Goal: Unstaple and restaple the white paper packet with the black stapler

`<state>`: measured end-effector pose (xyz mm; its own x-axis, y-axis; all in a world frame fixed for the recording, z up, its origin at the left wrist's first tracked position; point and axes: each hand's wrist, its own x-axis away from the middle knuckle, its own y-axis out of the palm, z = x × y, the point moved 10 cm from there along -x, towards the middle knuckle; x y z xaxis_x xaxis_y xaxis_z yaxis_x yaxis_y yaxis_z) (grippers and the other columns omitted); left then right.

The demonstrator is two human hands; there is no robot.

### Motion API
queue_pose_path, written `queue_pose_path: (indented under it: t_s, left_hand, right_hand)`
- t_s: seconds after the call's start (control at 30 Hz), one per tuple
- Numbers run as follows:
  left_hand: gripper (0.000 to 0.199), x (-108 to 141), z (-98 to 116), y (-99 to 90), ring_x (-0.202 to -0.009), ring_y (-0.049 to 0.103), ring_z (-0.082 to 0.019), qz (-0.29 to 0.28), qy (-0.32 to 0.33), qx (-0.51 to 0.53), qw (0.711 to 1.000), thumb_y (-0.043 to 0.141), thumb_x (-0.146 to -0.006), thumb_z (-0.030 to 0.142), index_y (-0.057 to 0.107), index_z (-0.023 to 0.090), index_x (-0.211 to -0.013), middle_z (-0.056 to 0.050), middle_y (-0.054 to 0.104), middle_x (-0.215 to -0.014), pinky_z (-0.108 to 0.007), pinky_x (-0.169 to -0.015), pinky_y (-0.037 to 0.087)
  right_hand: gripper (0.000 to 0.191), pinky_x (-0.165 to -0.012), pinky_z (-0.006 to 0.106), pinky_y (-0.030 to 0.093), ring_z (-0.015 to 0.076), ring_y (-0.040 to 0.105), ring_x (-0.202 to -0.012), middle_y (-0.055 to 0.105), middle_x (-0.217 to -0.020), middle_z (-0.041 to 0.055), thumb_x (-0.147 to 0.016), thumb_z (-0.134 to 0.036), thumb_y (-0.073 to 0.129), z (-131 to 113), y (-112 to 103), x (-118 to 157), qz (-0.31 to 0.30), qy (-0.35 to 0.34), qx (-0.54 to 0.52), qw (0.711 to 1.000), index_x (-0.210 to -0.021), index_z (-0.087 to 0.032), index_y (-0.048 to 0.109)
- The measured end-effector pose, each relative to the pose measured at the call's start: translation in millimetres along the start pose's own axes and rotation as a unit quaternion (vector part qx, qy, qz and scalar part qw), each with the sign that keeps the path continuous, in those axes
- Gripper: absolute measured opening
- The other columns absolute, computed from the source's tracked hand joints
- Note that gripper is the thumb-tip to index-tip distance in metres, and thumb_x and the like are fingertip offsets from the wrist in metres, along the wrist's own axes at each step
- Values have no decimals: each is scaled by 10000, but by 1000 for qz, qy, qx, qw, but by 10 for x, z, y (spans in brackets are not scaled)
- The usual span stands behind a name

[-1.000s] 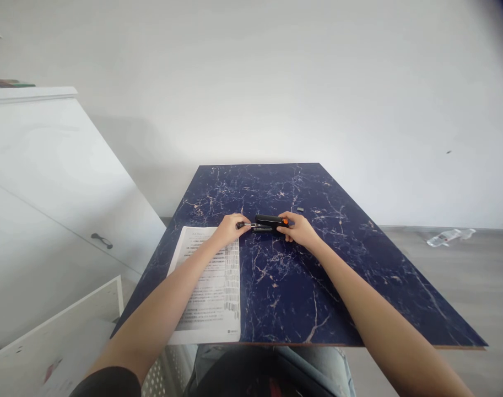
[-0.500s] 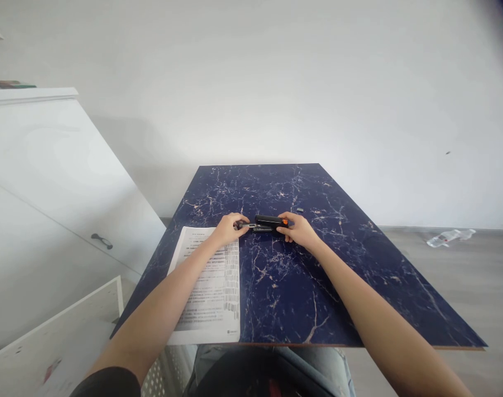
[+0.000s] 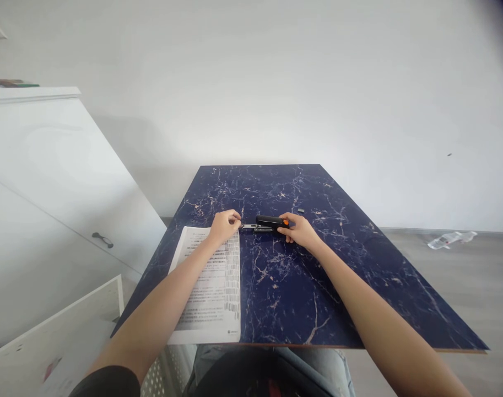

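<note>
My right hand (image 3: 296, 229) is closed round the right end of a black stapler (image 3: 268, 221), beside an orange part of it. From the stapler's left end a narrow metal staple tray (image 3: 249, 226) sticks out. My left hand (image 3: 226, 225) pinches the tray's far left tip, thumb and fingertips together, and the fingers hide that tip. Printed sheets (image 3: 205, 286) lie beneath my left wrist and forearm. A small grey-green block (image 3: 301, 210), too small to name, lies on the table beyond my right hand.
The dark blue marbled table (image 3: 276, 298) has its far edge near a white wall. At the left stands a white cabinet (image 3: 48, 165) with a black handle (image 3: 102, 240). A clear plastic item (image 3: 449, 239) lies on the floor to the right.
My left hand has shifted slightly left, and its fingers have closed into a tighter pinch. More of the metal tray shows between my hands. The right hand keeps its hold.
</note>
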<state>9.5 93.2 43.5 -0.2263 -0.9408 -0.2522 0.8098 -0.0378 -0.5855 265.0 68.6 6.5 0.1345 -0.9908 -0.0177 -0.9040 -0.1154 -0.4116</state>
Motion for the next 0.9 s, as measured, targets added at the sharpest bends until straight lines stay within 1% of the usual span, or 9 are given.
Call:
queue_pose_path:
  t_s: [0.17, 0.27, 0.33, 0.43, 0.5, 0.7, 0.77, 0.87, 0.9]
  left_hand:
    - [178, 33, 114, 118, -693, 701, -196, -52, 25, 66, 996, 546, -817, 206, 696, 180, -911, -64, 781, -836, -304, -661, 503]
    - [185, 45, 130, 142, -599, 658, -171, -67, 22, 80, 994, 555, -834, 240, 701, 178, -929, -73, 786, -868, -291, -588, 477]
    - [191, 45, 106, 144, -532, 619, -157, -71, 9, 90, 993, 568, -833, 257, 710, 177, -932, -79, 787, -871, -290, -541, 458]
    - [199, 38, 59, 149, -519, 609, -157, -71, -9, 111, 991, 589, -828, 273, 732, 175, -926, -91, 788, -867, -300, -540, 472]
    - [202, 31, 22, 161, -515, 596, -151, -69, -22, 119, 990, 585, -831, 270, 739, 177, -924, -90, 788, -865, -297, -539, 471]
    - [227, 12, -70, 140, -438, 474, -92, -54, -60, 125, 989, 571, -830, 253, 752, 167, -936, -95, 786, -925, -255, -458, 383]
    - [223, 10, -86, 141, -442, 477, -92, -63, -72, 141, 985, 583, -827, 251, 757, 158, -929, -96, 782, -894, -245, -452, 363]
    - [204, 5, -99, 160, -485, 539, -123, -79, -87, 177, 977, 612, -822, 262, 758, 138, -895, -93, 751, -740, -236, -460, 348]
    - [202, 3, -102, 173, -483, 536, -123, -85, -90, 190, 974, 617, -824, 268, 755, 135, -889, -88, 736, -699, -233, -460, 341]
  right_hand:
    - [333, -445, 239, 530, 149, 622, -460, 582, -541, -46, -781, -295, 722, -2, -5, 2, 0, -3, -2, 1000, -1083, -185, 636]
    - [332, -447, 241, 532, 150, 622, -463, 579, -537, -49, -779, -298, 725, -6, -1, 5, -3, -2, -2, 1000, -1079, -188, 637]
    - [331, -449, 242, 533, 148, 619, -464, 580, -540, -51, -779, -297, 722, -3, 0, 3, -3, -4, -4, 1000, -1080, -190, 634]
    - [341, -448, 237, 532, 142, 621, -471, 598, -575, -46, -777, -300, 724, 10, 5, -4, -5, -7, -12, 1000, -1087, -192, 627]
    - [356, -444, 233, 529, 134, 622, -475, 626, -633, -33, -771, -303, 730, 21, 6, -10, -6, -7, -17, 1000, -1091, -193, 621]
    - [411, -439, 232, 535, 112, 623, -484, 688, -826, 7, -749, -353, 767, 30, -3, -21, -7, -14, -36, 999, -1094, -201, 604]
    - [414, -440, 232, 536, 108, 627, -490, 702, -894, 21, -737, -348, 774, 36, 3, -25, -11, -17, -44, 999, -1084, -205, 598]
    - [426, -429, 230, 530, 108, 629, -486, 714, -947, 31, -709, -309, 785, 47, 6, -24, -11, -15, -50, 999, -1074, -210, 590]
    - [431, -424, 229, 527, 107, 627, -483, 717, -958, 33, -701, -299, 787, 48, 2, -22, -9, -13, -50, 999, -1074, -212, 588]
